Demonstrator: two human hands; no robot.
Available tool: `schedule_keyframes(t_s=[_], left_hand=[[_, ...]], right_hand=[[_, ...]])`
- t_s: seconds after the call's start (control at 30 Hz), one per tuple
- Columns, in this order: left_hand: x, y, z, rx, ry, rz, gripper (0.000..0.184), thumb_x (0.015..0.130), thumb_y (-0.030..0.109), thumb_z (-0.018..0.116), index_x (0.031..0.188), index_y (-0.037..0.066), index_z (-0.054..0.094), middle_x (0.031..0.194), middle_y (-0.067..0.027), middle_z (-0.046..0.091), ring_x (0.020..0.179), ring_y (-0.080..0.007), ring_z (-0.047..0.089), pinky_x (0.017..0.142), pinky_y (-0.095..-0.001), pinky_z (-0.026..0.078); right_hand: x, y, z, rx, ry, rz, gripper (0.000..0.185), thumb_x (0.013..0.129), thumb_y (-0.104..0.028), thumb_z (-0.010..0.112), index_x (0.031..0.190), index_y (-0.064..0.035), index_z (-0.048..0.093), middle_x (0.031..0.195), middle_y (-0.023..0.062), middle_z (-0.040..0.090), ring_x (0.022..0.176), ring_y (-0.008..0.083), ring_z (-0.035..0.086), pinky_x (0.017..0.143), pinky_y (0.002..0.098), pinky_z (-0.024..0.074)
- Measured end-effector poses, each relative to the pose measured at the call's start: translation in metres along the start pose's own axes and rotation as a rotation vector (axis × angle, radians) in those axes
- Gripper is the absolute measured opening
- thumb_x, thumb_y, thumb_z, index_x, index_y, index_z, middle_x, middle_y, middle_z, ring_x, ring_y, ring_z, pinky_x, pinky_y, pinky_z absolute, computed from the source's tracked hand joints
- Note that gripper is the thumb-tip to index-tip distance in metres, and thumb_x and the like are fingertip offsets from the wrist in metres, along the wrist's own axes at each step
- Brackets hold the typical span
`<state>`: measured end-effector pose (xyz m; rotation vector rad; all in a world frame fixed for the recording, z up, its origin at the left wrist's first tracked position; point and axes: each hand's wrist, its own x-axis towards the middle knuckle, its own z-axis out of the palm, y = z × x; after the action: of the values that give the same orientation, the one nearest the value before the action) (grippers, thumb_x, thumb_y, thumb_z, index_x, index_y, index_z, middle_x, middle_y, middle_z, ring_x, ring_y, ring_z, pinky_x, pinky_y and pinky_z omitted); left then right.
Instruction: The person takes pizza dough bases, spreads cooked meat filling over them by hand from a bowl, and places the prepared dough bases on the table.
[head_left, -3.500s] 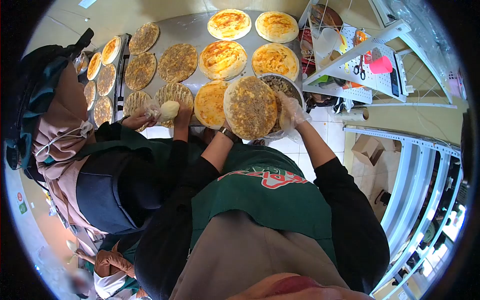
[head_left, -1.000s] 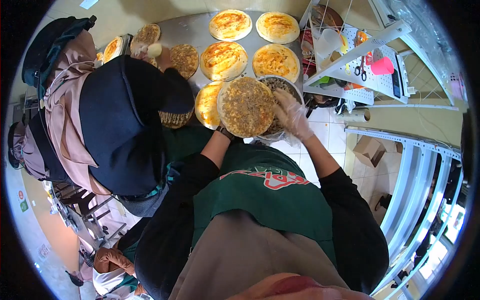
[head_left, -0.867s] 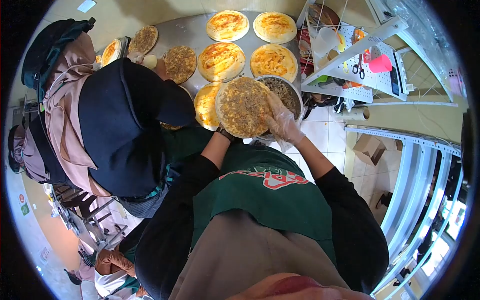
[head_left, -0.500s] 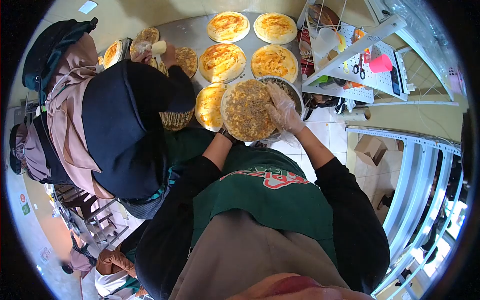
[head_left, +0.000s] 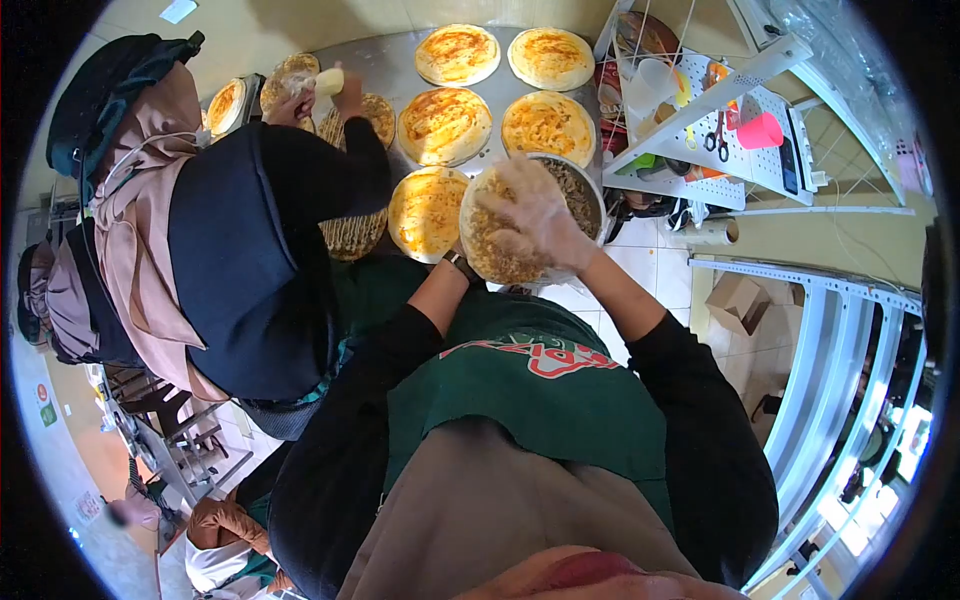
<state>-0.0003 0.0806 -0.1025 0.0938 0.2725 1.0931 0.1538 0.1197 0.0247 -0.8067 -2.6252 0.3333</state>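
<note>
A round pizza [head_left: 490, 255] covered with crumbly brown topping is held over a metal bowl [head_left: 602, 222] of similar crumbly filling. My left hand [head_left: 459, 250] is under the pizza and carries it; its fingers are hidden, and a dark band circles the wrist. My right hand [head_left: 543, 212], in a clear plastic glove, lies across the topping with fingers spread, slightly blurred by motion. Just left of my left hand lies a pizza [head_left: 428, 208] with orange-red sauce. Farther back on the metal table are more sauced pizzas [head_left: 445, 126].
At my left a co-worker [head_left: 235, 240] holds a pale squeeze bottle [head_left: 328, 82] over topped pizzas [head_left: 372, 122]. On the right, a white shelf [head_left: 745, 150] holds scissors [head_left: 716, 140] and a pink cup [head_left: 760, 131]. A cardboard box [head_left: 740, 303] sits below, near a metal rack [head_left: 820, 370].
My right hand has moved left from the pizza's right edge onto its topping. The pizza has shifted slightly right, over the bowl. The co-worker's bottle has risen a little.
</note>
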Motion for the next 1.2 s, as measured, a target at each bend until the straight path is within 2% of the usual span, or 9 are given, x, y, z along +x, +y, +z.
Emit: schedule_keyframes(t_s=[0.13,0.2,0.3,0.43,0.53,0.67,0.73,0.97,1.2], left_hand=[[0.016,-0.009,-0.008,0.401,0.018,0.17,0.052,0.1,0.039,0.034,0.146,0.016,0.028,0.147,-0.0111,0.035,0.13,-0.0272,0.041,0.106,-0.0445,0.038],[0.02,-0.008,-0.018,0.544,-0.09,0.035,0.049,0.101,0.036,0.032,0.146,0.016,0.028,0.15,-0.0107,0.03,0.133,-0.0269,0.036,0.109,-0.0441,0.034],[-0.001,-0.002,0.023,0.204,0.145,-0.043,0.055,0.099,0.045,0.031,0.145,0.016,0.029,0.151,-0.0102,0.027,0.136,-0.0287,0.031,0.112,-0.0478,0.027],[-0.007,0.012,0.034,0.177,0.145,0.009,0.055,0.099,0.046,0.03,0.145,0.016,0.029,0.151,-0.0101,0.027,0.136,-0.0288,0.031,0.112,-0.048,0.027],[-0.008,0.019,0.039,0.155,0.138,0.063,0.056,0.098,0.047,0.03,0.145,0.016,0.029,0.151,-0.0101,0.027,0.137,-0.0288,0.03,0.112,-0.0482,0.026],[-0.009,0.025,0.047,0.132,0.132,0.126,0.057,0.098,0.048,0.03,0.145,0.016,0.029,0.151,-0.01,0.027,0.137,-0.0289,0.03,0.112,-0.0485,0.026],[-0.008,0.027,0.05,0.121,0.13,0.155,0.058,0.098,0.048,0.03,0.145,0.016,0.029,0.151,-0.0099,0.027,0.137,-0.0289,0.03,0.112,-0.0487,0.026],[0.007,0.042,0.064,0.083,0.128,0.256,0.059,0.097,0.05,0.029,0.145,0.016,0.029,0.151,-0.0098,0.028,0.137,-0.0291,0.03,0.112,-0.0492,0.025],[0.01,0.078,0.073,0.053,0.134,0.465,0.061,0.096,0.052,0.028,0.145,0.016,0.029,0.151,-0.0096,0.028,0.137,-0.0292,0.029,0.112,-0.0498,0.024]], right_hand=[[0.022,-0.004,-0.004,-0.084,-0.007,-0.083,0.047,0.089,-0.048,0.048,0.125,-0.02,0.057,0.143,0.0251,0.035,0.135,0.042,0.028,0.111,0.054,0.0191],[0.032,0.008,-0.014,-0.186,-0.226,0.249,0.048,0.09,-0.049,0.045,0.124,-0.0178,0.058,0.143,0.024,0.035,0.136,0.0413,0.026,0.114,0.0489,0.0144],[0.012,0.049,0.001,-0.111,-0.129,0.405,0.041,0.091,-0.042,0.046,0.119,-0.0158,0.062,0.139,0.0227,0.041,0.131,0.0397,0.035,0.111,0.0468,0.0256],[-0.034,0.102,0.036,-0.021,-0.27,0.268,0.039,0.092,-0.04,0.043,0.119,-0.0181,0.062,0.134,0.0257,0.046,0.126,0.0381,0.044,0.107,0.043,0.0326],[-0.07,0.094,0.052,0.073,-0.115,0.47,0.038,0.092,-0.037,0.043,0.119,-0.0178,0.062,0.13,0.0266,0.049,0.121,0.0386,0.048,0.103,0.0412,0.0385],[-0.105,0.089,0.074,0.2,-0.049,0.572,0.037,0.088,-0.026,0.047,0.111,-0.001,0.062,0.127,0.0264,0.051,0.115,0.0408,0.051,0.098,0.0423,0.0419],[-0.111,0.062,0.053,0.113,-0.023,0.331,0.035,0.083,-0.019,0.049,0.108,0.0026,0.061,0.121,0.0263,0.055,0.106,0.0393,0.057,0.093,0.0431,0.0448],[-0.105,0.037,0.044,0.076,-0.041,0.561,0.019,0.079,-0.02,0.054,0.087,-0.0079,0.067,0.097,0.0125,0.064,0.089,0.033,0.061,0.083,0.0434,0.0484],[-0.099,0.042,0.03,-0.066,-0.082,0.59,0.013,0.077,-0.017,0.059,0.085,-0.0078,0.063,0.085,0.0125,0.062,0.085,0.0328,0.061,0.073,0.0414,0.0509]])
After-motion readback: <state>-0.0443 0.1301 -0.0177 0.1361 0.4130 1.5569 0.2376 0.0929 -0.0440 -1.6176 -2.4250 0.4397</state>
